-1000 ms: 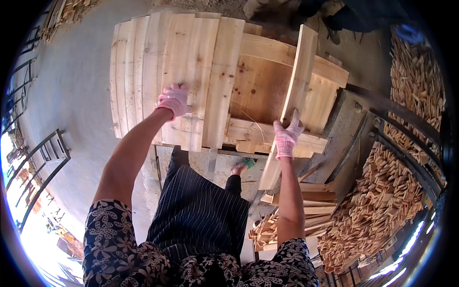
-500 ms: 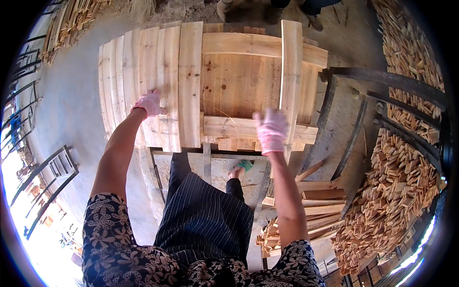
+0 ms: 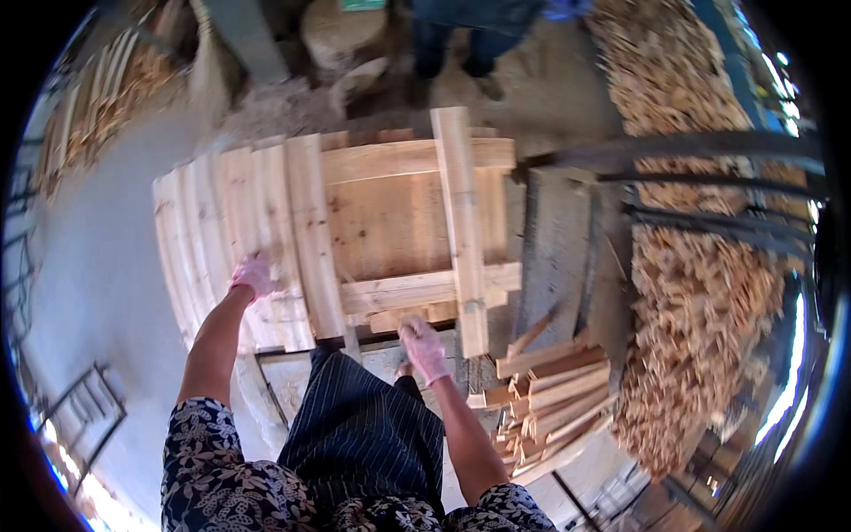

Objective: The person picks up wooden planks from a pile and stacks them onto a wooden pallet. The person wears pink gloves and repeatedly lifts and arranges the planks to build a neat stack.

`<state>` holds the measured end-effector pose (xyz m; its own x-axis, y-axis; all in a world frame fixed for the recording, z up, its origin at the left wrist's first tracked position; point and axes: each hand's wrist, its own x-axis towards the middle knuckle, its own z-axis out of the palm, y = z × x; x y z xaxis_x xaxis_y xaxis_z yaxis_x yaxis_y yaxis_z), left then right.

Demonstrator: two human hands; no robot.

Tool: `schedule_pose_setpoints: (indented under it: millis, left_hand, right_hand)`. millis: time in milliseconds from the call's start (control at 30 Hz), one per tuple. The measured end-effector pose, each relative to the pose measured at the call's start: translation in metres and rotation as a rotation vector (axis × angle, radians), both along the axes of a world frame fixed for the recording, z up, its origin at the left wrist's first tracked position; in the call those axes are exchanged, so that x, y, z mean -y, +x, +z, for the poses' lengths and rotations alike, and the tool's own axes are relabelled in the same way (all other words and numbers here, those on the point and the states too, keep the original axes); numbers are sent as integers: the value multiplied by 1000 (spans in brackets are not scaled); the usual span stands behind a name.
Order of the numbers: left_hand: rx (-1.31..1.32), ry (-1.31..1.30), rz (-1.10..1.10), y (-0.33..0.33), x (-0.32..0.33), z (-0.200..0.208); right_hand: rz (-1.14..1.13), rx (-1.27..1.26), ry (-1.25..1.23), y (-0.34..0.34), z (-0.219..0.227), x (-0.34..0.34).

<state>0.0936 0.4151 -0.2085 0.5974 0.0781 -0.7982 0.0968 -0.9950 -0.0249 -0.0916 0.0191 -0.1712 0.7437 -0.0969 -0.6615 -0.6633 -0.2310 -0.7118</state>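
Nearest the body, the dark striped apron [image 3: 363, 417] hangs close to the near ends of the boards, so a rough corner could catch it if the person leans in. The right hand [image 3: 423, 348] is just short of the assembly, its forearm slanting up and leftward; the fingers look loosely curled with nothing visible in them, though blur means I cannot tell how far they are open. The left hand [image 3: 254, 276] rests farther up, arm extended, on the row of boards [image 3: 235, 230], thumb apart from the fingers, laid on the wood rather than closed around anything. A sideways push there could shift the row and open gaps. To the right, the loose board [image 3: 461, 230] lies across the near crosspiece [image 3: 403, 290] and the far crosspiece [image 3: 381, 160], overhanging both and touched by neither hand; a bump on its near end could skew it, and bare-edged wood may leave splinters. Beyond, the legs of another person [image 3: 479, 53] are near the far side, where a board pushed too far could strike them.
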Motion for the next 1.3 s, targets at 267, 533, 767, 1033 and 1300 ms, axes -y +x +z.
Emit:
schedule_pose_setpoints:
  millis: [267,533,767,1033,1300]
  left_hand:
    - [10,-58,-29,-6,21,-14]
    - [3,-414,185,-61,48,-16]
    - [-87,-542,67,-206,197,11]
    - [-457,-590,-159,-359,417,30]
    - [-564,-637,-196,-371,597,33]
  right_hand:
    - [-98,-284,32,-181,86,26]
    - [-997,-35,251,-185,86,165]
    - [-505,-87,-246,-197,-22,198]
    - [-233,-450,-300,-429,-39,245]
    - [-746,-488,-496,-424,-69,377]
